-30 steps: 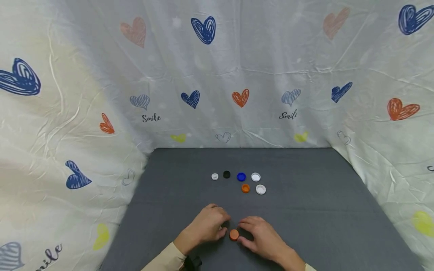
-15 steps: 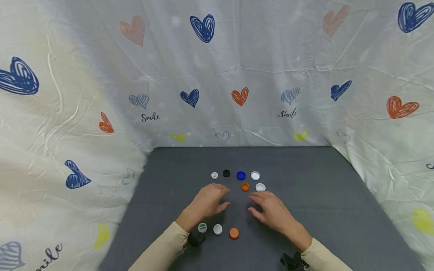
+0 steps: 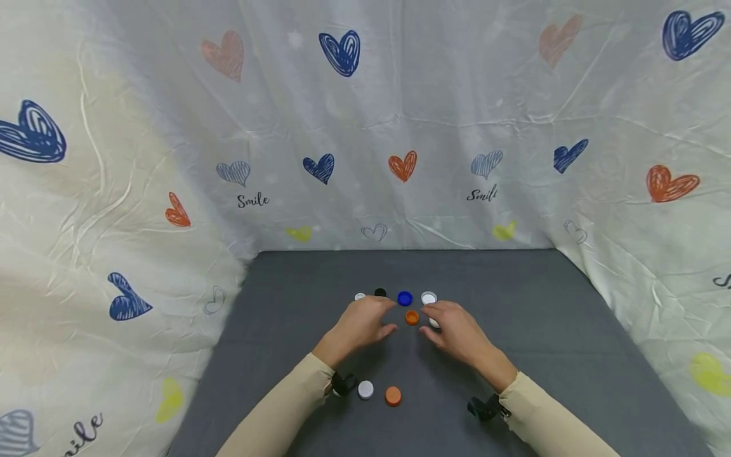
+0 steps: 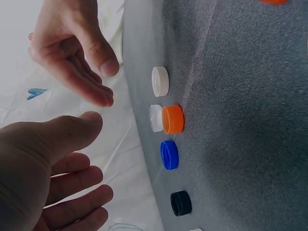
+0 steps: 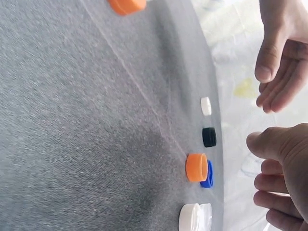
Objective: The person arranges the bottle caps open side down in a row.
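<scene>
My left hand (image 3: 360, 324) hovers over the far group of bottle caps with fingers relaxed, holding nothing. To its right my right hand (image 3: 459, 333) hangs above the table, likewise holding nothing. Between them lies an orange cap (image 3: 412, 317), hollow side up, with a blue cap (image 3: 405, 298) behind it. A white cap (image 3: 428, 298) sits behind the right fingers, which partly cover another white cap (image 3: 434, 323). Beyond the left hand a black cap (image 3: 379, 292) and a small white cap (image 3: 359, 296) are partly hidden. In the left wrist view the blue cap (image 4: 169, 155) is apart from both hands.
Closer to the body lie a white cap (image 3: 365, 390) and an orange cap (image 3: 393, 396), tops up. The left wrist strap (image 3: 344, 383) mostly covers a third cap there. A grey cloth (image 3: 542, 355) covers the table, and a heart-print curtain (image 3: 434, 95) hangs around it.
Both hands have left the near row of caps and moved forward to the far group. The near white and orange caps have stayed in place.
</scene>
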{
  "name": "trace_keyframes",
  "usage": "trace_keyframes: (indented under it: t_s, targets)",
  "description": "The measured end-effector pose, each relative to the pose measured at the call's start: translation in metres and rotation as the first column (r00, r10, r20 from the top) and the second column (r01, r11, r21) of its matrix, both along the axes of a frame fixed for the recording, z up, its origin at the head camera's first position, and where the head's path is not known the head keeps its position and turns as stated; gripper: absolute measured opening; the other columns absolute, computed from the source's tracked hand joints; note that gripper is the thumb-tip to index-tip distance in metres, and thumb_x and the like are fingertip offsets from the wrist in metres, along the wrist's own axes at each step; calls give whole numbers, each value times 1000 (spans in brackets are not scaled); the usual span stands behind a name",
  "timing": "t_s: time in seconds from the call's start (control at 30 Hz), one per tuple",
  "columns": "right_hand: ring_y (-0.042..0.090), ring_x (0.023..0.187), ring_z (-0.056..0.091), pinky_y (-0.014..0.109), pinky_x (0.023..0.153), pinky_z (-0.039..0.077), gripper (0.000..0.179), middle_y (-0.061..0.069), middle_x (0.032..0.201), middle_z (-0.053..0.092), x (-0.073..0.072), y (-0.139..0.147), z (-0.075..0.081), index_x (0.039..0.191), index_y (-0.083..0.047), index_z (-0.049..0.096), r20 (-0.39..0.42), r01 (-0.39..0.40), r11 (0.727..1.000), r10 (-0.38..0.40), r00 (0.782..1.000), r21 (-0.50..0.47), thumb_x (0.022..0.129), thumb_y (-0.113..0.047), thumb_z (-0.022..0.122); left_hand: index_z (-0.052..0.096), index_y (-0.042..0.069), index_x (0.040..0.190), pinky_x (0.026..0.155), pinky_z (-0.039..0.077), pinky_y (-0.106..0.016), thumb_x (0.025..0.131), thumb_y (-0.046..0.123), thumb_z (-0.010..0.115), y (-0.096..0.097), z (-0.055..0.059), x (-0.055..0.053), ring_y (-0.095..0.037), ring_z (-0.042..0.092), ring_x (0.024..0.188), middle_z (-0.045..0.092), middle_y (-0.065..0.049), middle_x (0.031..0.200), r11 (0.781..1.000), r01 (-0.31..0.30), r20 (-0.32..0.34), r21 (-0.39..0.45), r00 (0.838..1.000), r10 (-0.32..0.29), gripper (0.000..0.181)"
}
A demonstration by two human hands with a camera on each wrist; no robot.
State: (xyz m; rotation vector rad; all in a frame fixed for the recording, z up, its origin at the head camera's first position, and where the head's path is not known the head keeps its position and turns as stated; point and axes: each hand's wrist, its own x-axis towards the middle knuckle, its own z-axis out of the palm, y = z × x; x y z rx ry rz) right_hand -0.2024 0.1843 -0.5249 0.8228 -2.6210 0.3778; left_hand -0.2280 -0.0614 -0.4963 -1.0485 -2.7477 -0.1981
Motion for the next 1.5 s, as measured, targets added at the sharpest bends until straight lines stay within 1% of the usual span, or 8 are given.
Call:
trace_keyframes:
  t_s: [0.23, 0.43, 0.6, 0.73, 0.87, 1.03, 1.2, 1.5]
  targets:
    - [24, 102, 70, 46, 92, 54, 36, 5, 109, 75, -15, -4, -3, 114, -11, 74, 39, 1, 1000, -1, 999, 7, 84, -29, 82, 71, 15, 124, 85, 58, -31, 87, 40, 79, 13, -5, -13, -15, 71, 101, 74, 1, 117, 1000, 10, 44, -25, 999, -9, 45]
    - [23, 91, 70, 45, 85, 56, 33, 6, 101, 75, -27, -7, -10, 109, -8, 75, 41, -9, 1000, 8, 999, 17, 82, -25, 84, 74, 16, 111, 69, 58, -30, 86, 42, 79, 23, -12, -24, -14, 70, 82, 74, 3, 95, 999, -15, 60, -43, 998, 17, 37]
    - [24, 86, 70, 43, 79, 57, 33, 5, 96, 75, -32, -8, -17, 107, -7, 76, 85, 24, 999, -27, 996, 29, 81, -25, 84, 74, 16, 98, 54, 48, -27, 86, 42, 79, 32, -21, -29, -11, 60, 65, 64, 5, 75, 998, -24, 112, -63, 993, 31, 29]
    - [24, 86, 70, 43, 77, 57, 32, 5, 96, 75, -35, -9, -22, 107, -8, 76, 133, 63, 997, -68, 989, 42, 83, -27, 83, 71, 16, 89, 50, 44, -28, 85, 42, 80, 38, -28, -33, -11, 56, 59, 57, 5, 69, 997, -45, 125, -68, 991, 53, 27]
    - [23, 81, 68, 42, 72, 56, 27, 4, 91, 74, -39, -9, -27, 104, -10, 76, 150, 87, 995, -95, 984, 58, 83, -26, 83, 69, 18, 82, 49, 45, -29, 85, 40, 80, 43, -35, -36, -13, 58, 59, 58, 3, 69, 995, -70, 124, -67, 989, 78, 25]
    - [20, 68, 64, 38, 61, 51, 14, -2, 75, 68, -41, -11, -33, 86, -14, 74, 123, 80, 995, -86, 989, 54, 82, -23, 84, 64, 19, 76, 51, 46, -33, 87, 38, 79, 46, -43, -41, -17, 59, 63, 59, -1, 72, 990, -101, 138, -94, 984, 114, 27]
    - [20, 62, 60, 39, 57, 46, 18, -4, 64, 60, -41, -13, -37, 74, -18, 68, 103, 82, 995, -87, 991, 51, 81, -23, 84, 66, 18, 76, 52, 47, -34, 87, 36, 78, 49, -51, -46, -18, 60, 64, 61, -3, 73, 988, -106, 140, -113, 983, 121, 25]
    - [21, 65, 61, 42, 66, 52, 17, -1, 69, 64, -39, -15, -48, 74, -16, 69, 25, 97, 994, -99, 995, 56, 82, -22, 83, 67, 17, 73, 59, 55, -40, 85, 33, 79, 55, -60, -47, -21, 66, 72, 67, -5, 77, 988, -104, 62, -116, 992, 112, 23]
